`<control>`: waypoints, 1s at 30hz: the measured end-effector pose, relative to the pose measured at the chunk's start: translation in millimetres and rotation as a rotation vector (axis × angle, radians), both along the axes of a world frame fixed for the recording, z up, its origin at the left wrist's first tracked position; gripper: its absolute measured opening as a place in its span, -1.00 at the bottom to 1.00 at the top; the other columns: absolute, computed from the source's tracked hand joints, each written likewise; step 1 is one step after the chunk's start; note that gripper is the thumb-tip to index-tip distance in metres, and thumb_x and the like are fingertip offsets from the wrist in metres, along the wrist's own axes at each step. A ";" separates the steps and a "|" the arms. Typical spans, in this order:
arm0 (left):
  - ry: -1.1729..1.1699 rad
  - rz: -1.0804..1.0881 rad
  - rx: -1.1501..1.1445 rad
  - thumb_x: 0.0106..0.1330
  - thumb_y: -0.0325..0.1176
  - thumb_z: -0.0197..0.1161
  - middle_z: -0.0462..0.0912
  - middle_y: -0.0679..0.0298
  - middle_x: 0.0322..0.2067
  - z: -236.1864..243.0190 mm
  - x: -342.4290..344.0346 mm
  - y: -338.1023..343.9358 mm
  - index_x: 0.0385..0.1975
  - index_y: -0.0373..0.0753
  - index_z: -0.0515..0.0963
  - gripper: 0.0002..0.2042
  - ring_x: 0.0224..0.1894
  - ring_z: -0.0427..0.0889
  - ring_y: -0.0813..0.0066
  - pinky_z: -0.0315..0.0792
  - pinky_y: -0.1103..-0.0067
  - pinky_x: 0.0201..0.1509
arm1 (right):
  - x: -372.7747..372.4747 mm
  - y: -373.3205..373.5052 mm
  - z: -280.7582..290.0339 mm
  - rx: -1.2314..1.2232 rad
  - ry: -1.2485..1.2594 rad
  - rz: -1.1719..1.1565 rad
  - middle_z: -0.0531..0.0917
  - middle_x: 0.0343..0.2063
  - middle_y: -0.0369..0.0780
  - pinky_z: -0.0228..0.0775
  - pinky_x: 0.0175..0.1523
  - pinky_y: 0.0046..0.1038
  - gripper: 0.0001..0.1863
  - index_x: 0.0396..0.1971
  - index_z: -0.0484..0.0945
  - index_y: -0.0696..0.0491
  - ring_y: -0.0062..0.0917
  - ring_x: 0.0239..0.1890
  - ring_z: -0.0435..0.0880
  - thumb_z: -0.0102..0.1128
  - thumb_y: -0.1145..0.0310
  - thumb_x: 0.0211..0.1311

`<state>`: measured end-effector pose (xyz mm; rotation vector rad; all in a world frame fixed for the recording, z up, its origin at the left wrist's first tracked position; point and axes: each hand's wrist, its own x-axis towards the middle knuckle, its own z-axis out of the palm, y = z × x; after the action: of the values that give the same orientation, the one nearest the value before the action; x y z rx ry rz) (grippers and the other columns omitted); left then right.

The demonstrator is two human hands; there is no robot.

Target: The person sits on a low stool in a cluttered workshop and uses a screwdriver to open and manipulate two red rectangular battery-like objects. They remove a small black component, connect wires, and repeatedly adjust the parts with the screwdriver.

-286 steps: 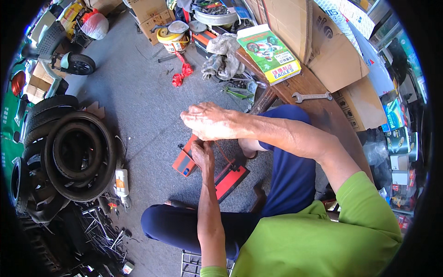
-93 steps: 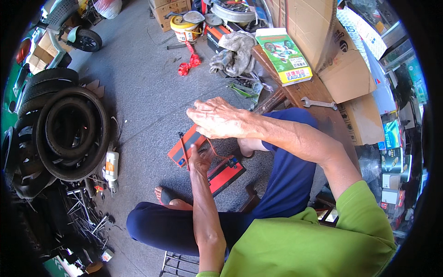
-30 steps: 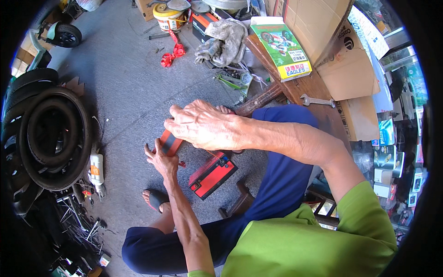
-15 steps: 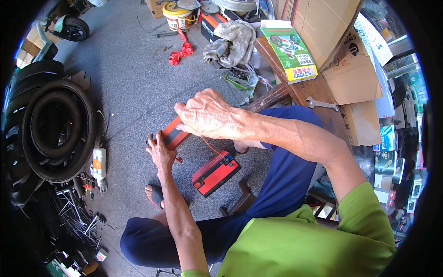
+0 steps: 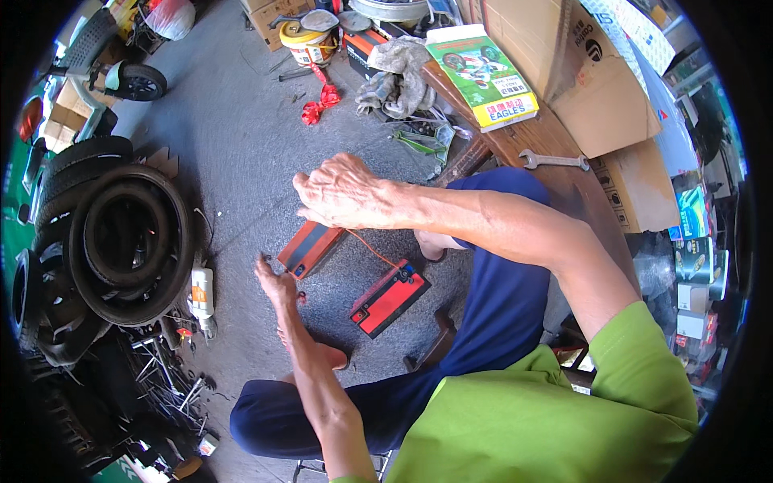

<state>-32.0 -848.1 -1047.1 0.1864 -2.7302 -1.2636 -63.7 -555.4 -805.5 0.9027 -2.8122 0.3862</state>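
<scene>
An orange-red battery [image 5: 308, 251] with a dark stripe lies on the floor, its far end under my right hand [image 5: 342, 193]. That hand is closed, knuckles up, and what its fingers grip is hidden. A thin orange wire [image 5: 372, 249] runs from beneath it to a terminal of a second battery [image 5: 392, 304], red with black edges, nearer my legs. Beside the near left end of the first battery is my left hand [image 5: 278, 283], fingers stretched out and holding nothing. A small red piece [image 5: 302, 298] lies close to it.
Stacked tyres [image 5: 129, 241] and a white bottle [image 5: 201, 294] stand at left. On the wooden bench [image 5: 564, 181] at right are a green-yellow box [image 5: 483, 76] and a spanner [image 5: 555, 160]. A bucket [image 5: 308, 44], grey rag [image 5: 398, 76] and red ribbon [image 5: 320, 105] lie farther off.
My left hand has come off the first battery's near end, which now shows its terminals. My right hand stays closed over the far end. The whole view has shifted a little.
</scene>
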 end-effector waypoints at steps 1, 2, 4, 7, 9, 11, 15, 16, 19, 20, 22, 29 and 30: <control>0.036 0.007 0.035 -0.13 -0.76 -0.07 0.25 -0.10 0.17 14.9 -7.5 -1.8 0.28 -0.35 0.16 -0.24 0.24 0.32 -0.01 0.22 0.32 0.36 | -2.9 1.8 -4.3 -0.009 -0.004 -0.003 0.59 -0.71 -0.14 0.50 -0.42 -0.28 -0.55 -0.24 0.46 0.29 -0.25 -0.58 0.65 0.19 0.13 0.17; 0.070 0.002 0.080 -0.14 -0.76 -0.10 0.23 -0.11 0.17 43.7 -21.5 8.2 0.29 -0.34 0.13 -0.22 0.23 0.32 -0.01 0.21 0.31 0.37 | -4.1 9.3 -7.8 -0.008 -0.009 -0.019 0.58 -0.73 -0.15 0.50 -0.43 -0.28 -0.55 -0.24 0.46 0.29 -0.26 -0.60 0.65 0.18 0.13 0.18; 0.210 -0.156 -0.120 -0.17 -0.79 -0.17 0.16 -0.12 0.19 116.6 -42.8 19.9 0.32 -0.32 0.07 -0.17 0.24 0.29 -0.05 0.22 0.29 0.37 | -2.7 18.5 -3.5 -0.004 -0.058 -0.041 0.61 -0.53 -0.04 0.52 -0.37 -0.28 -0.54 -0.23 0.43 0.30 -0.22 -0.46 0.67 0.23 0.19 0.06; 0.119 -0.333 -0.169 -0.10 -0.84 -0.22 0.24 -0.17 0.22 204.1 -55.2 32.0 0.31 -0.29 0.13 -0.22 0.22 0.37 -0.02 0.35 0.32 0.29 | -2.0 21.7 3.0 0.073 -0.135 -0.001 0.54 -0.24 0.07 0.53 -0.31 -0.25 -0.47 -0.19 0.39 0.34 -0.13 -0.29 0.66 0.27 0.28 -0.13; -0.022 -0.488 -0.257 0.06 -0.81 -0.23 0.42 -0.15 0.14 247.0 -44.6 49.5 0.23 -0.29 0.27 -0.36 0.06 0.56 0.05 0.54 0.38 0.07 | 3.8 23.4 -5.6 0.014 -0.011 0.012 0.58 -0.34 0.04 0.52 -0.33 -0.26 -0.49 -0.19 0.40 0.33 -0.15 -0.34 0.67 0.28 0.26 -0.07; -0.232 -0.531 -0.221 0.09 -0.77 -0.16 0.60 -0.10 -0.09 274.3 -18.4 72.5 0.12 -0.28 0.41 -0.45 -0.15 0.68 0.12 0.57 0.37 -0.15 | 5.3 19.1 -7.8 -0.012 -0.014 -0.013 0.60 -0.45 0.01 0.51 -0.34 -0.25 -0.51 -0.19 0.41 0.32 -0.17 -0.39 0.67 0.27 0.24 0.00; -0.314 -0.844 -0.637 0.04 -0.59 0.05 0.64 -0.09 -0.39 270.6 26.5 77.9 -0.10 -0.19 0.59 -0.61 -0.30 0.66 -0.02 0.51 0.23 -0.14 | 3.2 11.8 4.2 -0.005 -0.140 -0.098 0.59 -0.68 -0.09 0.49 -0.36 -0.23 -0.54 -0.22 0.43 0.31 -0.18 -0.50 0.67 0.22 0.17 0.14; -0.347 -0.894 -0.705 0.03 -0.58 0.09 0.64 -0.06 -0.40 271.4 35.6 81.2 -0.13 -0.19 0.59 -0.63 -0.30 0.66 -0.01 0.51 0.24 -0.19 | 0.9 12.1 4.0 -0.017 -0.135 -0.108 0.58 -0.73 -0.11 0.49 -0.36 -0.22 -0.55 -0.23 0.44 0.30 -0.18 -0.52 0.67 0.21 0.16 0.17; -0.412 -0.932 -0.724 0.04 -0.61 0.07 0.66 0.04 -0.37 286.7 54.9 99.2 -0.12 -0.19 0.59 -0.62 -0.27 0.64 0.03 0.49 0.25 -0.17 | 0.2 21.0 -0.1 -0.019 -0.103 -0.030 0.61 -0.45 -0.01 0.49 -0.30 -0.17 -0.49 -0.11 0.36 0.34 -0.12 -0.38 0.66 0.21 0.24 0.08; -0.397 -0.940 -0.689 0.03 -0.60 0.09 0.65 0.04 -0.38 291.2 62.3 99.5 -0.12 -0.20 0.58 -0.64 -0.27 0.64 0.03 0.48 0.25 -0.17 | 0.5 21.2 2.8 0.003 -0.091 0.006 0.60 -0.39 0.01 0.49 -0.29 -0.16 -0.46 -0.07 0.34 0.34 -0.11 -0.35 0.66 0.21 0.25 0.05; -0.363 -0.988 -0.649 0.04 -0.58 0.12 0.64 0.04 -0.39 296.7 69.8 103.0 -0.16 -0.25 0.55 -0.68 -0.30 0.64 0.03 0.49 0.26 -0.22 | 1.8 19.1 4.3 0.042 -0.152 0.014 0.56 -0.29 0.04 0.48 -0.28 -0.16 -0.44 -0.05 0.31 0.33 -0.11 -0.30 0.65 0.19 0.28 0.01; -0.288 -1.096 -0.645 -0.01 -0.57 0.22 0.61 0.13 -0.47 299.8 84.9 115.9 -0.21 -0.29 0.49 -0.70 -0.36 0.65 0.08 0.44 0.23 -0.32 | -1.0 9.9 11.6 0.038 -0.196 -0.141 0.55 -0.71 -0.12 0.46 -0.39 -0.20 -0.51 -0.31 0.42 0.24 -0.16 -0.58 0.63 0.08 0.00 0.25; -0.284 -1.105 -0.671 -0.01 -0.57 0.20 0.61 0.13 -0.47 298.7 85.3 117.4 -0.23 -0.30 0.49 -0.72 -0.37 0.65 0.09 0.44 0.23 -0.33 | -1.4 11.7 14.9 0.054 -0.251 -0.166 0.57 -0.61 -0.07 0.45 -0.36 -0.19 -0.54 -0.31 0.40 0.24 -0.15 -0.53 0.63 0.09 0.04 0.24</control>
<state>53.3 -730.7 -748.4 -1.4475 -3.3678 -0.2789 -65.1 -543.7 -790.6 0.6641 -3.1119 0.4283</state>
